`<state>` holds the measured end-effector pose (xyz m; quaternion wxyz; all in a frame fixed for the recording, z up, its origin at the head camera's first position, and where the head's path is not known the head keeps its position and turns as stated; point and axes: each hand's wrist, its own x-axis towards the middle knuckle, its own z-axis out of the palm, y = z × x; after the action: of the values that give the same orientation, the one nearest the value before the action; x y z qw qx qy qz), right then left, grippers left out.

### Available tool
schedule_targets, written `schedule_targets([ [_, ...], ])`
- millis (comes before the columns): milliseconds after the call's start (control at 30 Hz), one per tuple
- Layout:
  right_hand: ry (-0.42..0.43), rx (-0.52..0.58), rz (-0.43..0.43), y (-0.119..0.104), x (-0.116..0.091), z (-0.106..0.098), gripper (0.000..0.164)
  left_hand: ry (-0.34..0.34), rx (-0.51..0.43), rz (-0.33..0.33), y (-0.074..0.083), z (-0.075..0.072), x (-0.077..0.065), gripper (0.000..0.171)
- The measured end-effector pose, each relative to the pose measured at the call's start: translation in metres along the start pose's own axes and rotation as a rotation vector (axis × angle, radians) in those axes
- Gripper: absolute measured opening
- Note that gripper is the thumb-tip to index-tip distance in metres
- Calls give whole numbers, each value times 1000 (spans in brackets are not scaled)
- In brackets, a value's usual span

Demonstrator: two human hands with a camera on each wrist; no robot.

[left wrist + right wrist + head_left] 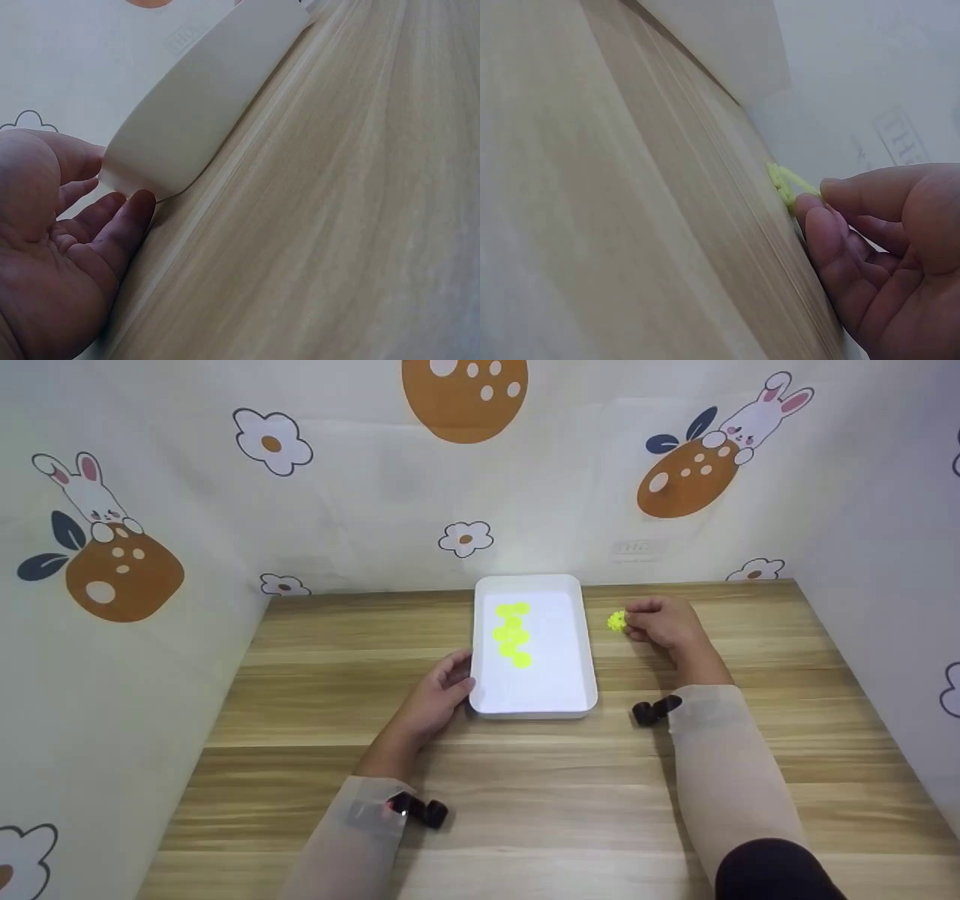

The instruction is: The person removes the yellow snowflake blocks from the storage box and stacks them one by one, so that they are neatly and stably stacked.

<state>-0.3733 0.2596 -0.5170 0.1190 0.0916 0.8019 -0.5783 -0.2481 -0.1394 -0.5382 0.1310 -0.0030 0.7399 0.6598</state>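
A white rectangular tray (555, 690) lies on the wooden table, with several bright yellow round pieces (521, 659) clustered toward its left side. My left hand (439, 694) rests against the tray's left side near the front corner, with thumb and fingers on the outer wall. To the right of the tray, my right hand (664, 624) pinches a bright yellow flower-shaped piece (616, 621) between thumb and fingertips. In the right wrist view this yellow piece (781, 184) is seen nearly edge-on, close over the table, partly covered by the fingertips.
The wood-grain table (300, 697) meets a pale patterned wall sheet (360, 510) just behind the tray. Similar sheets rise on the left and right. A small black camera sits on each wrist, over translucent sleeves (727, 750).
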Motion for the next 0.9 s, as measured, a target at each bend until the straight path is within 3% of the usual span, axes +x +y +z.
schedule_targets([
  [900,-11,-48,19,-2,-2,-1,40,1,-5,5,-1,0,-1,58],
])
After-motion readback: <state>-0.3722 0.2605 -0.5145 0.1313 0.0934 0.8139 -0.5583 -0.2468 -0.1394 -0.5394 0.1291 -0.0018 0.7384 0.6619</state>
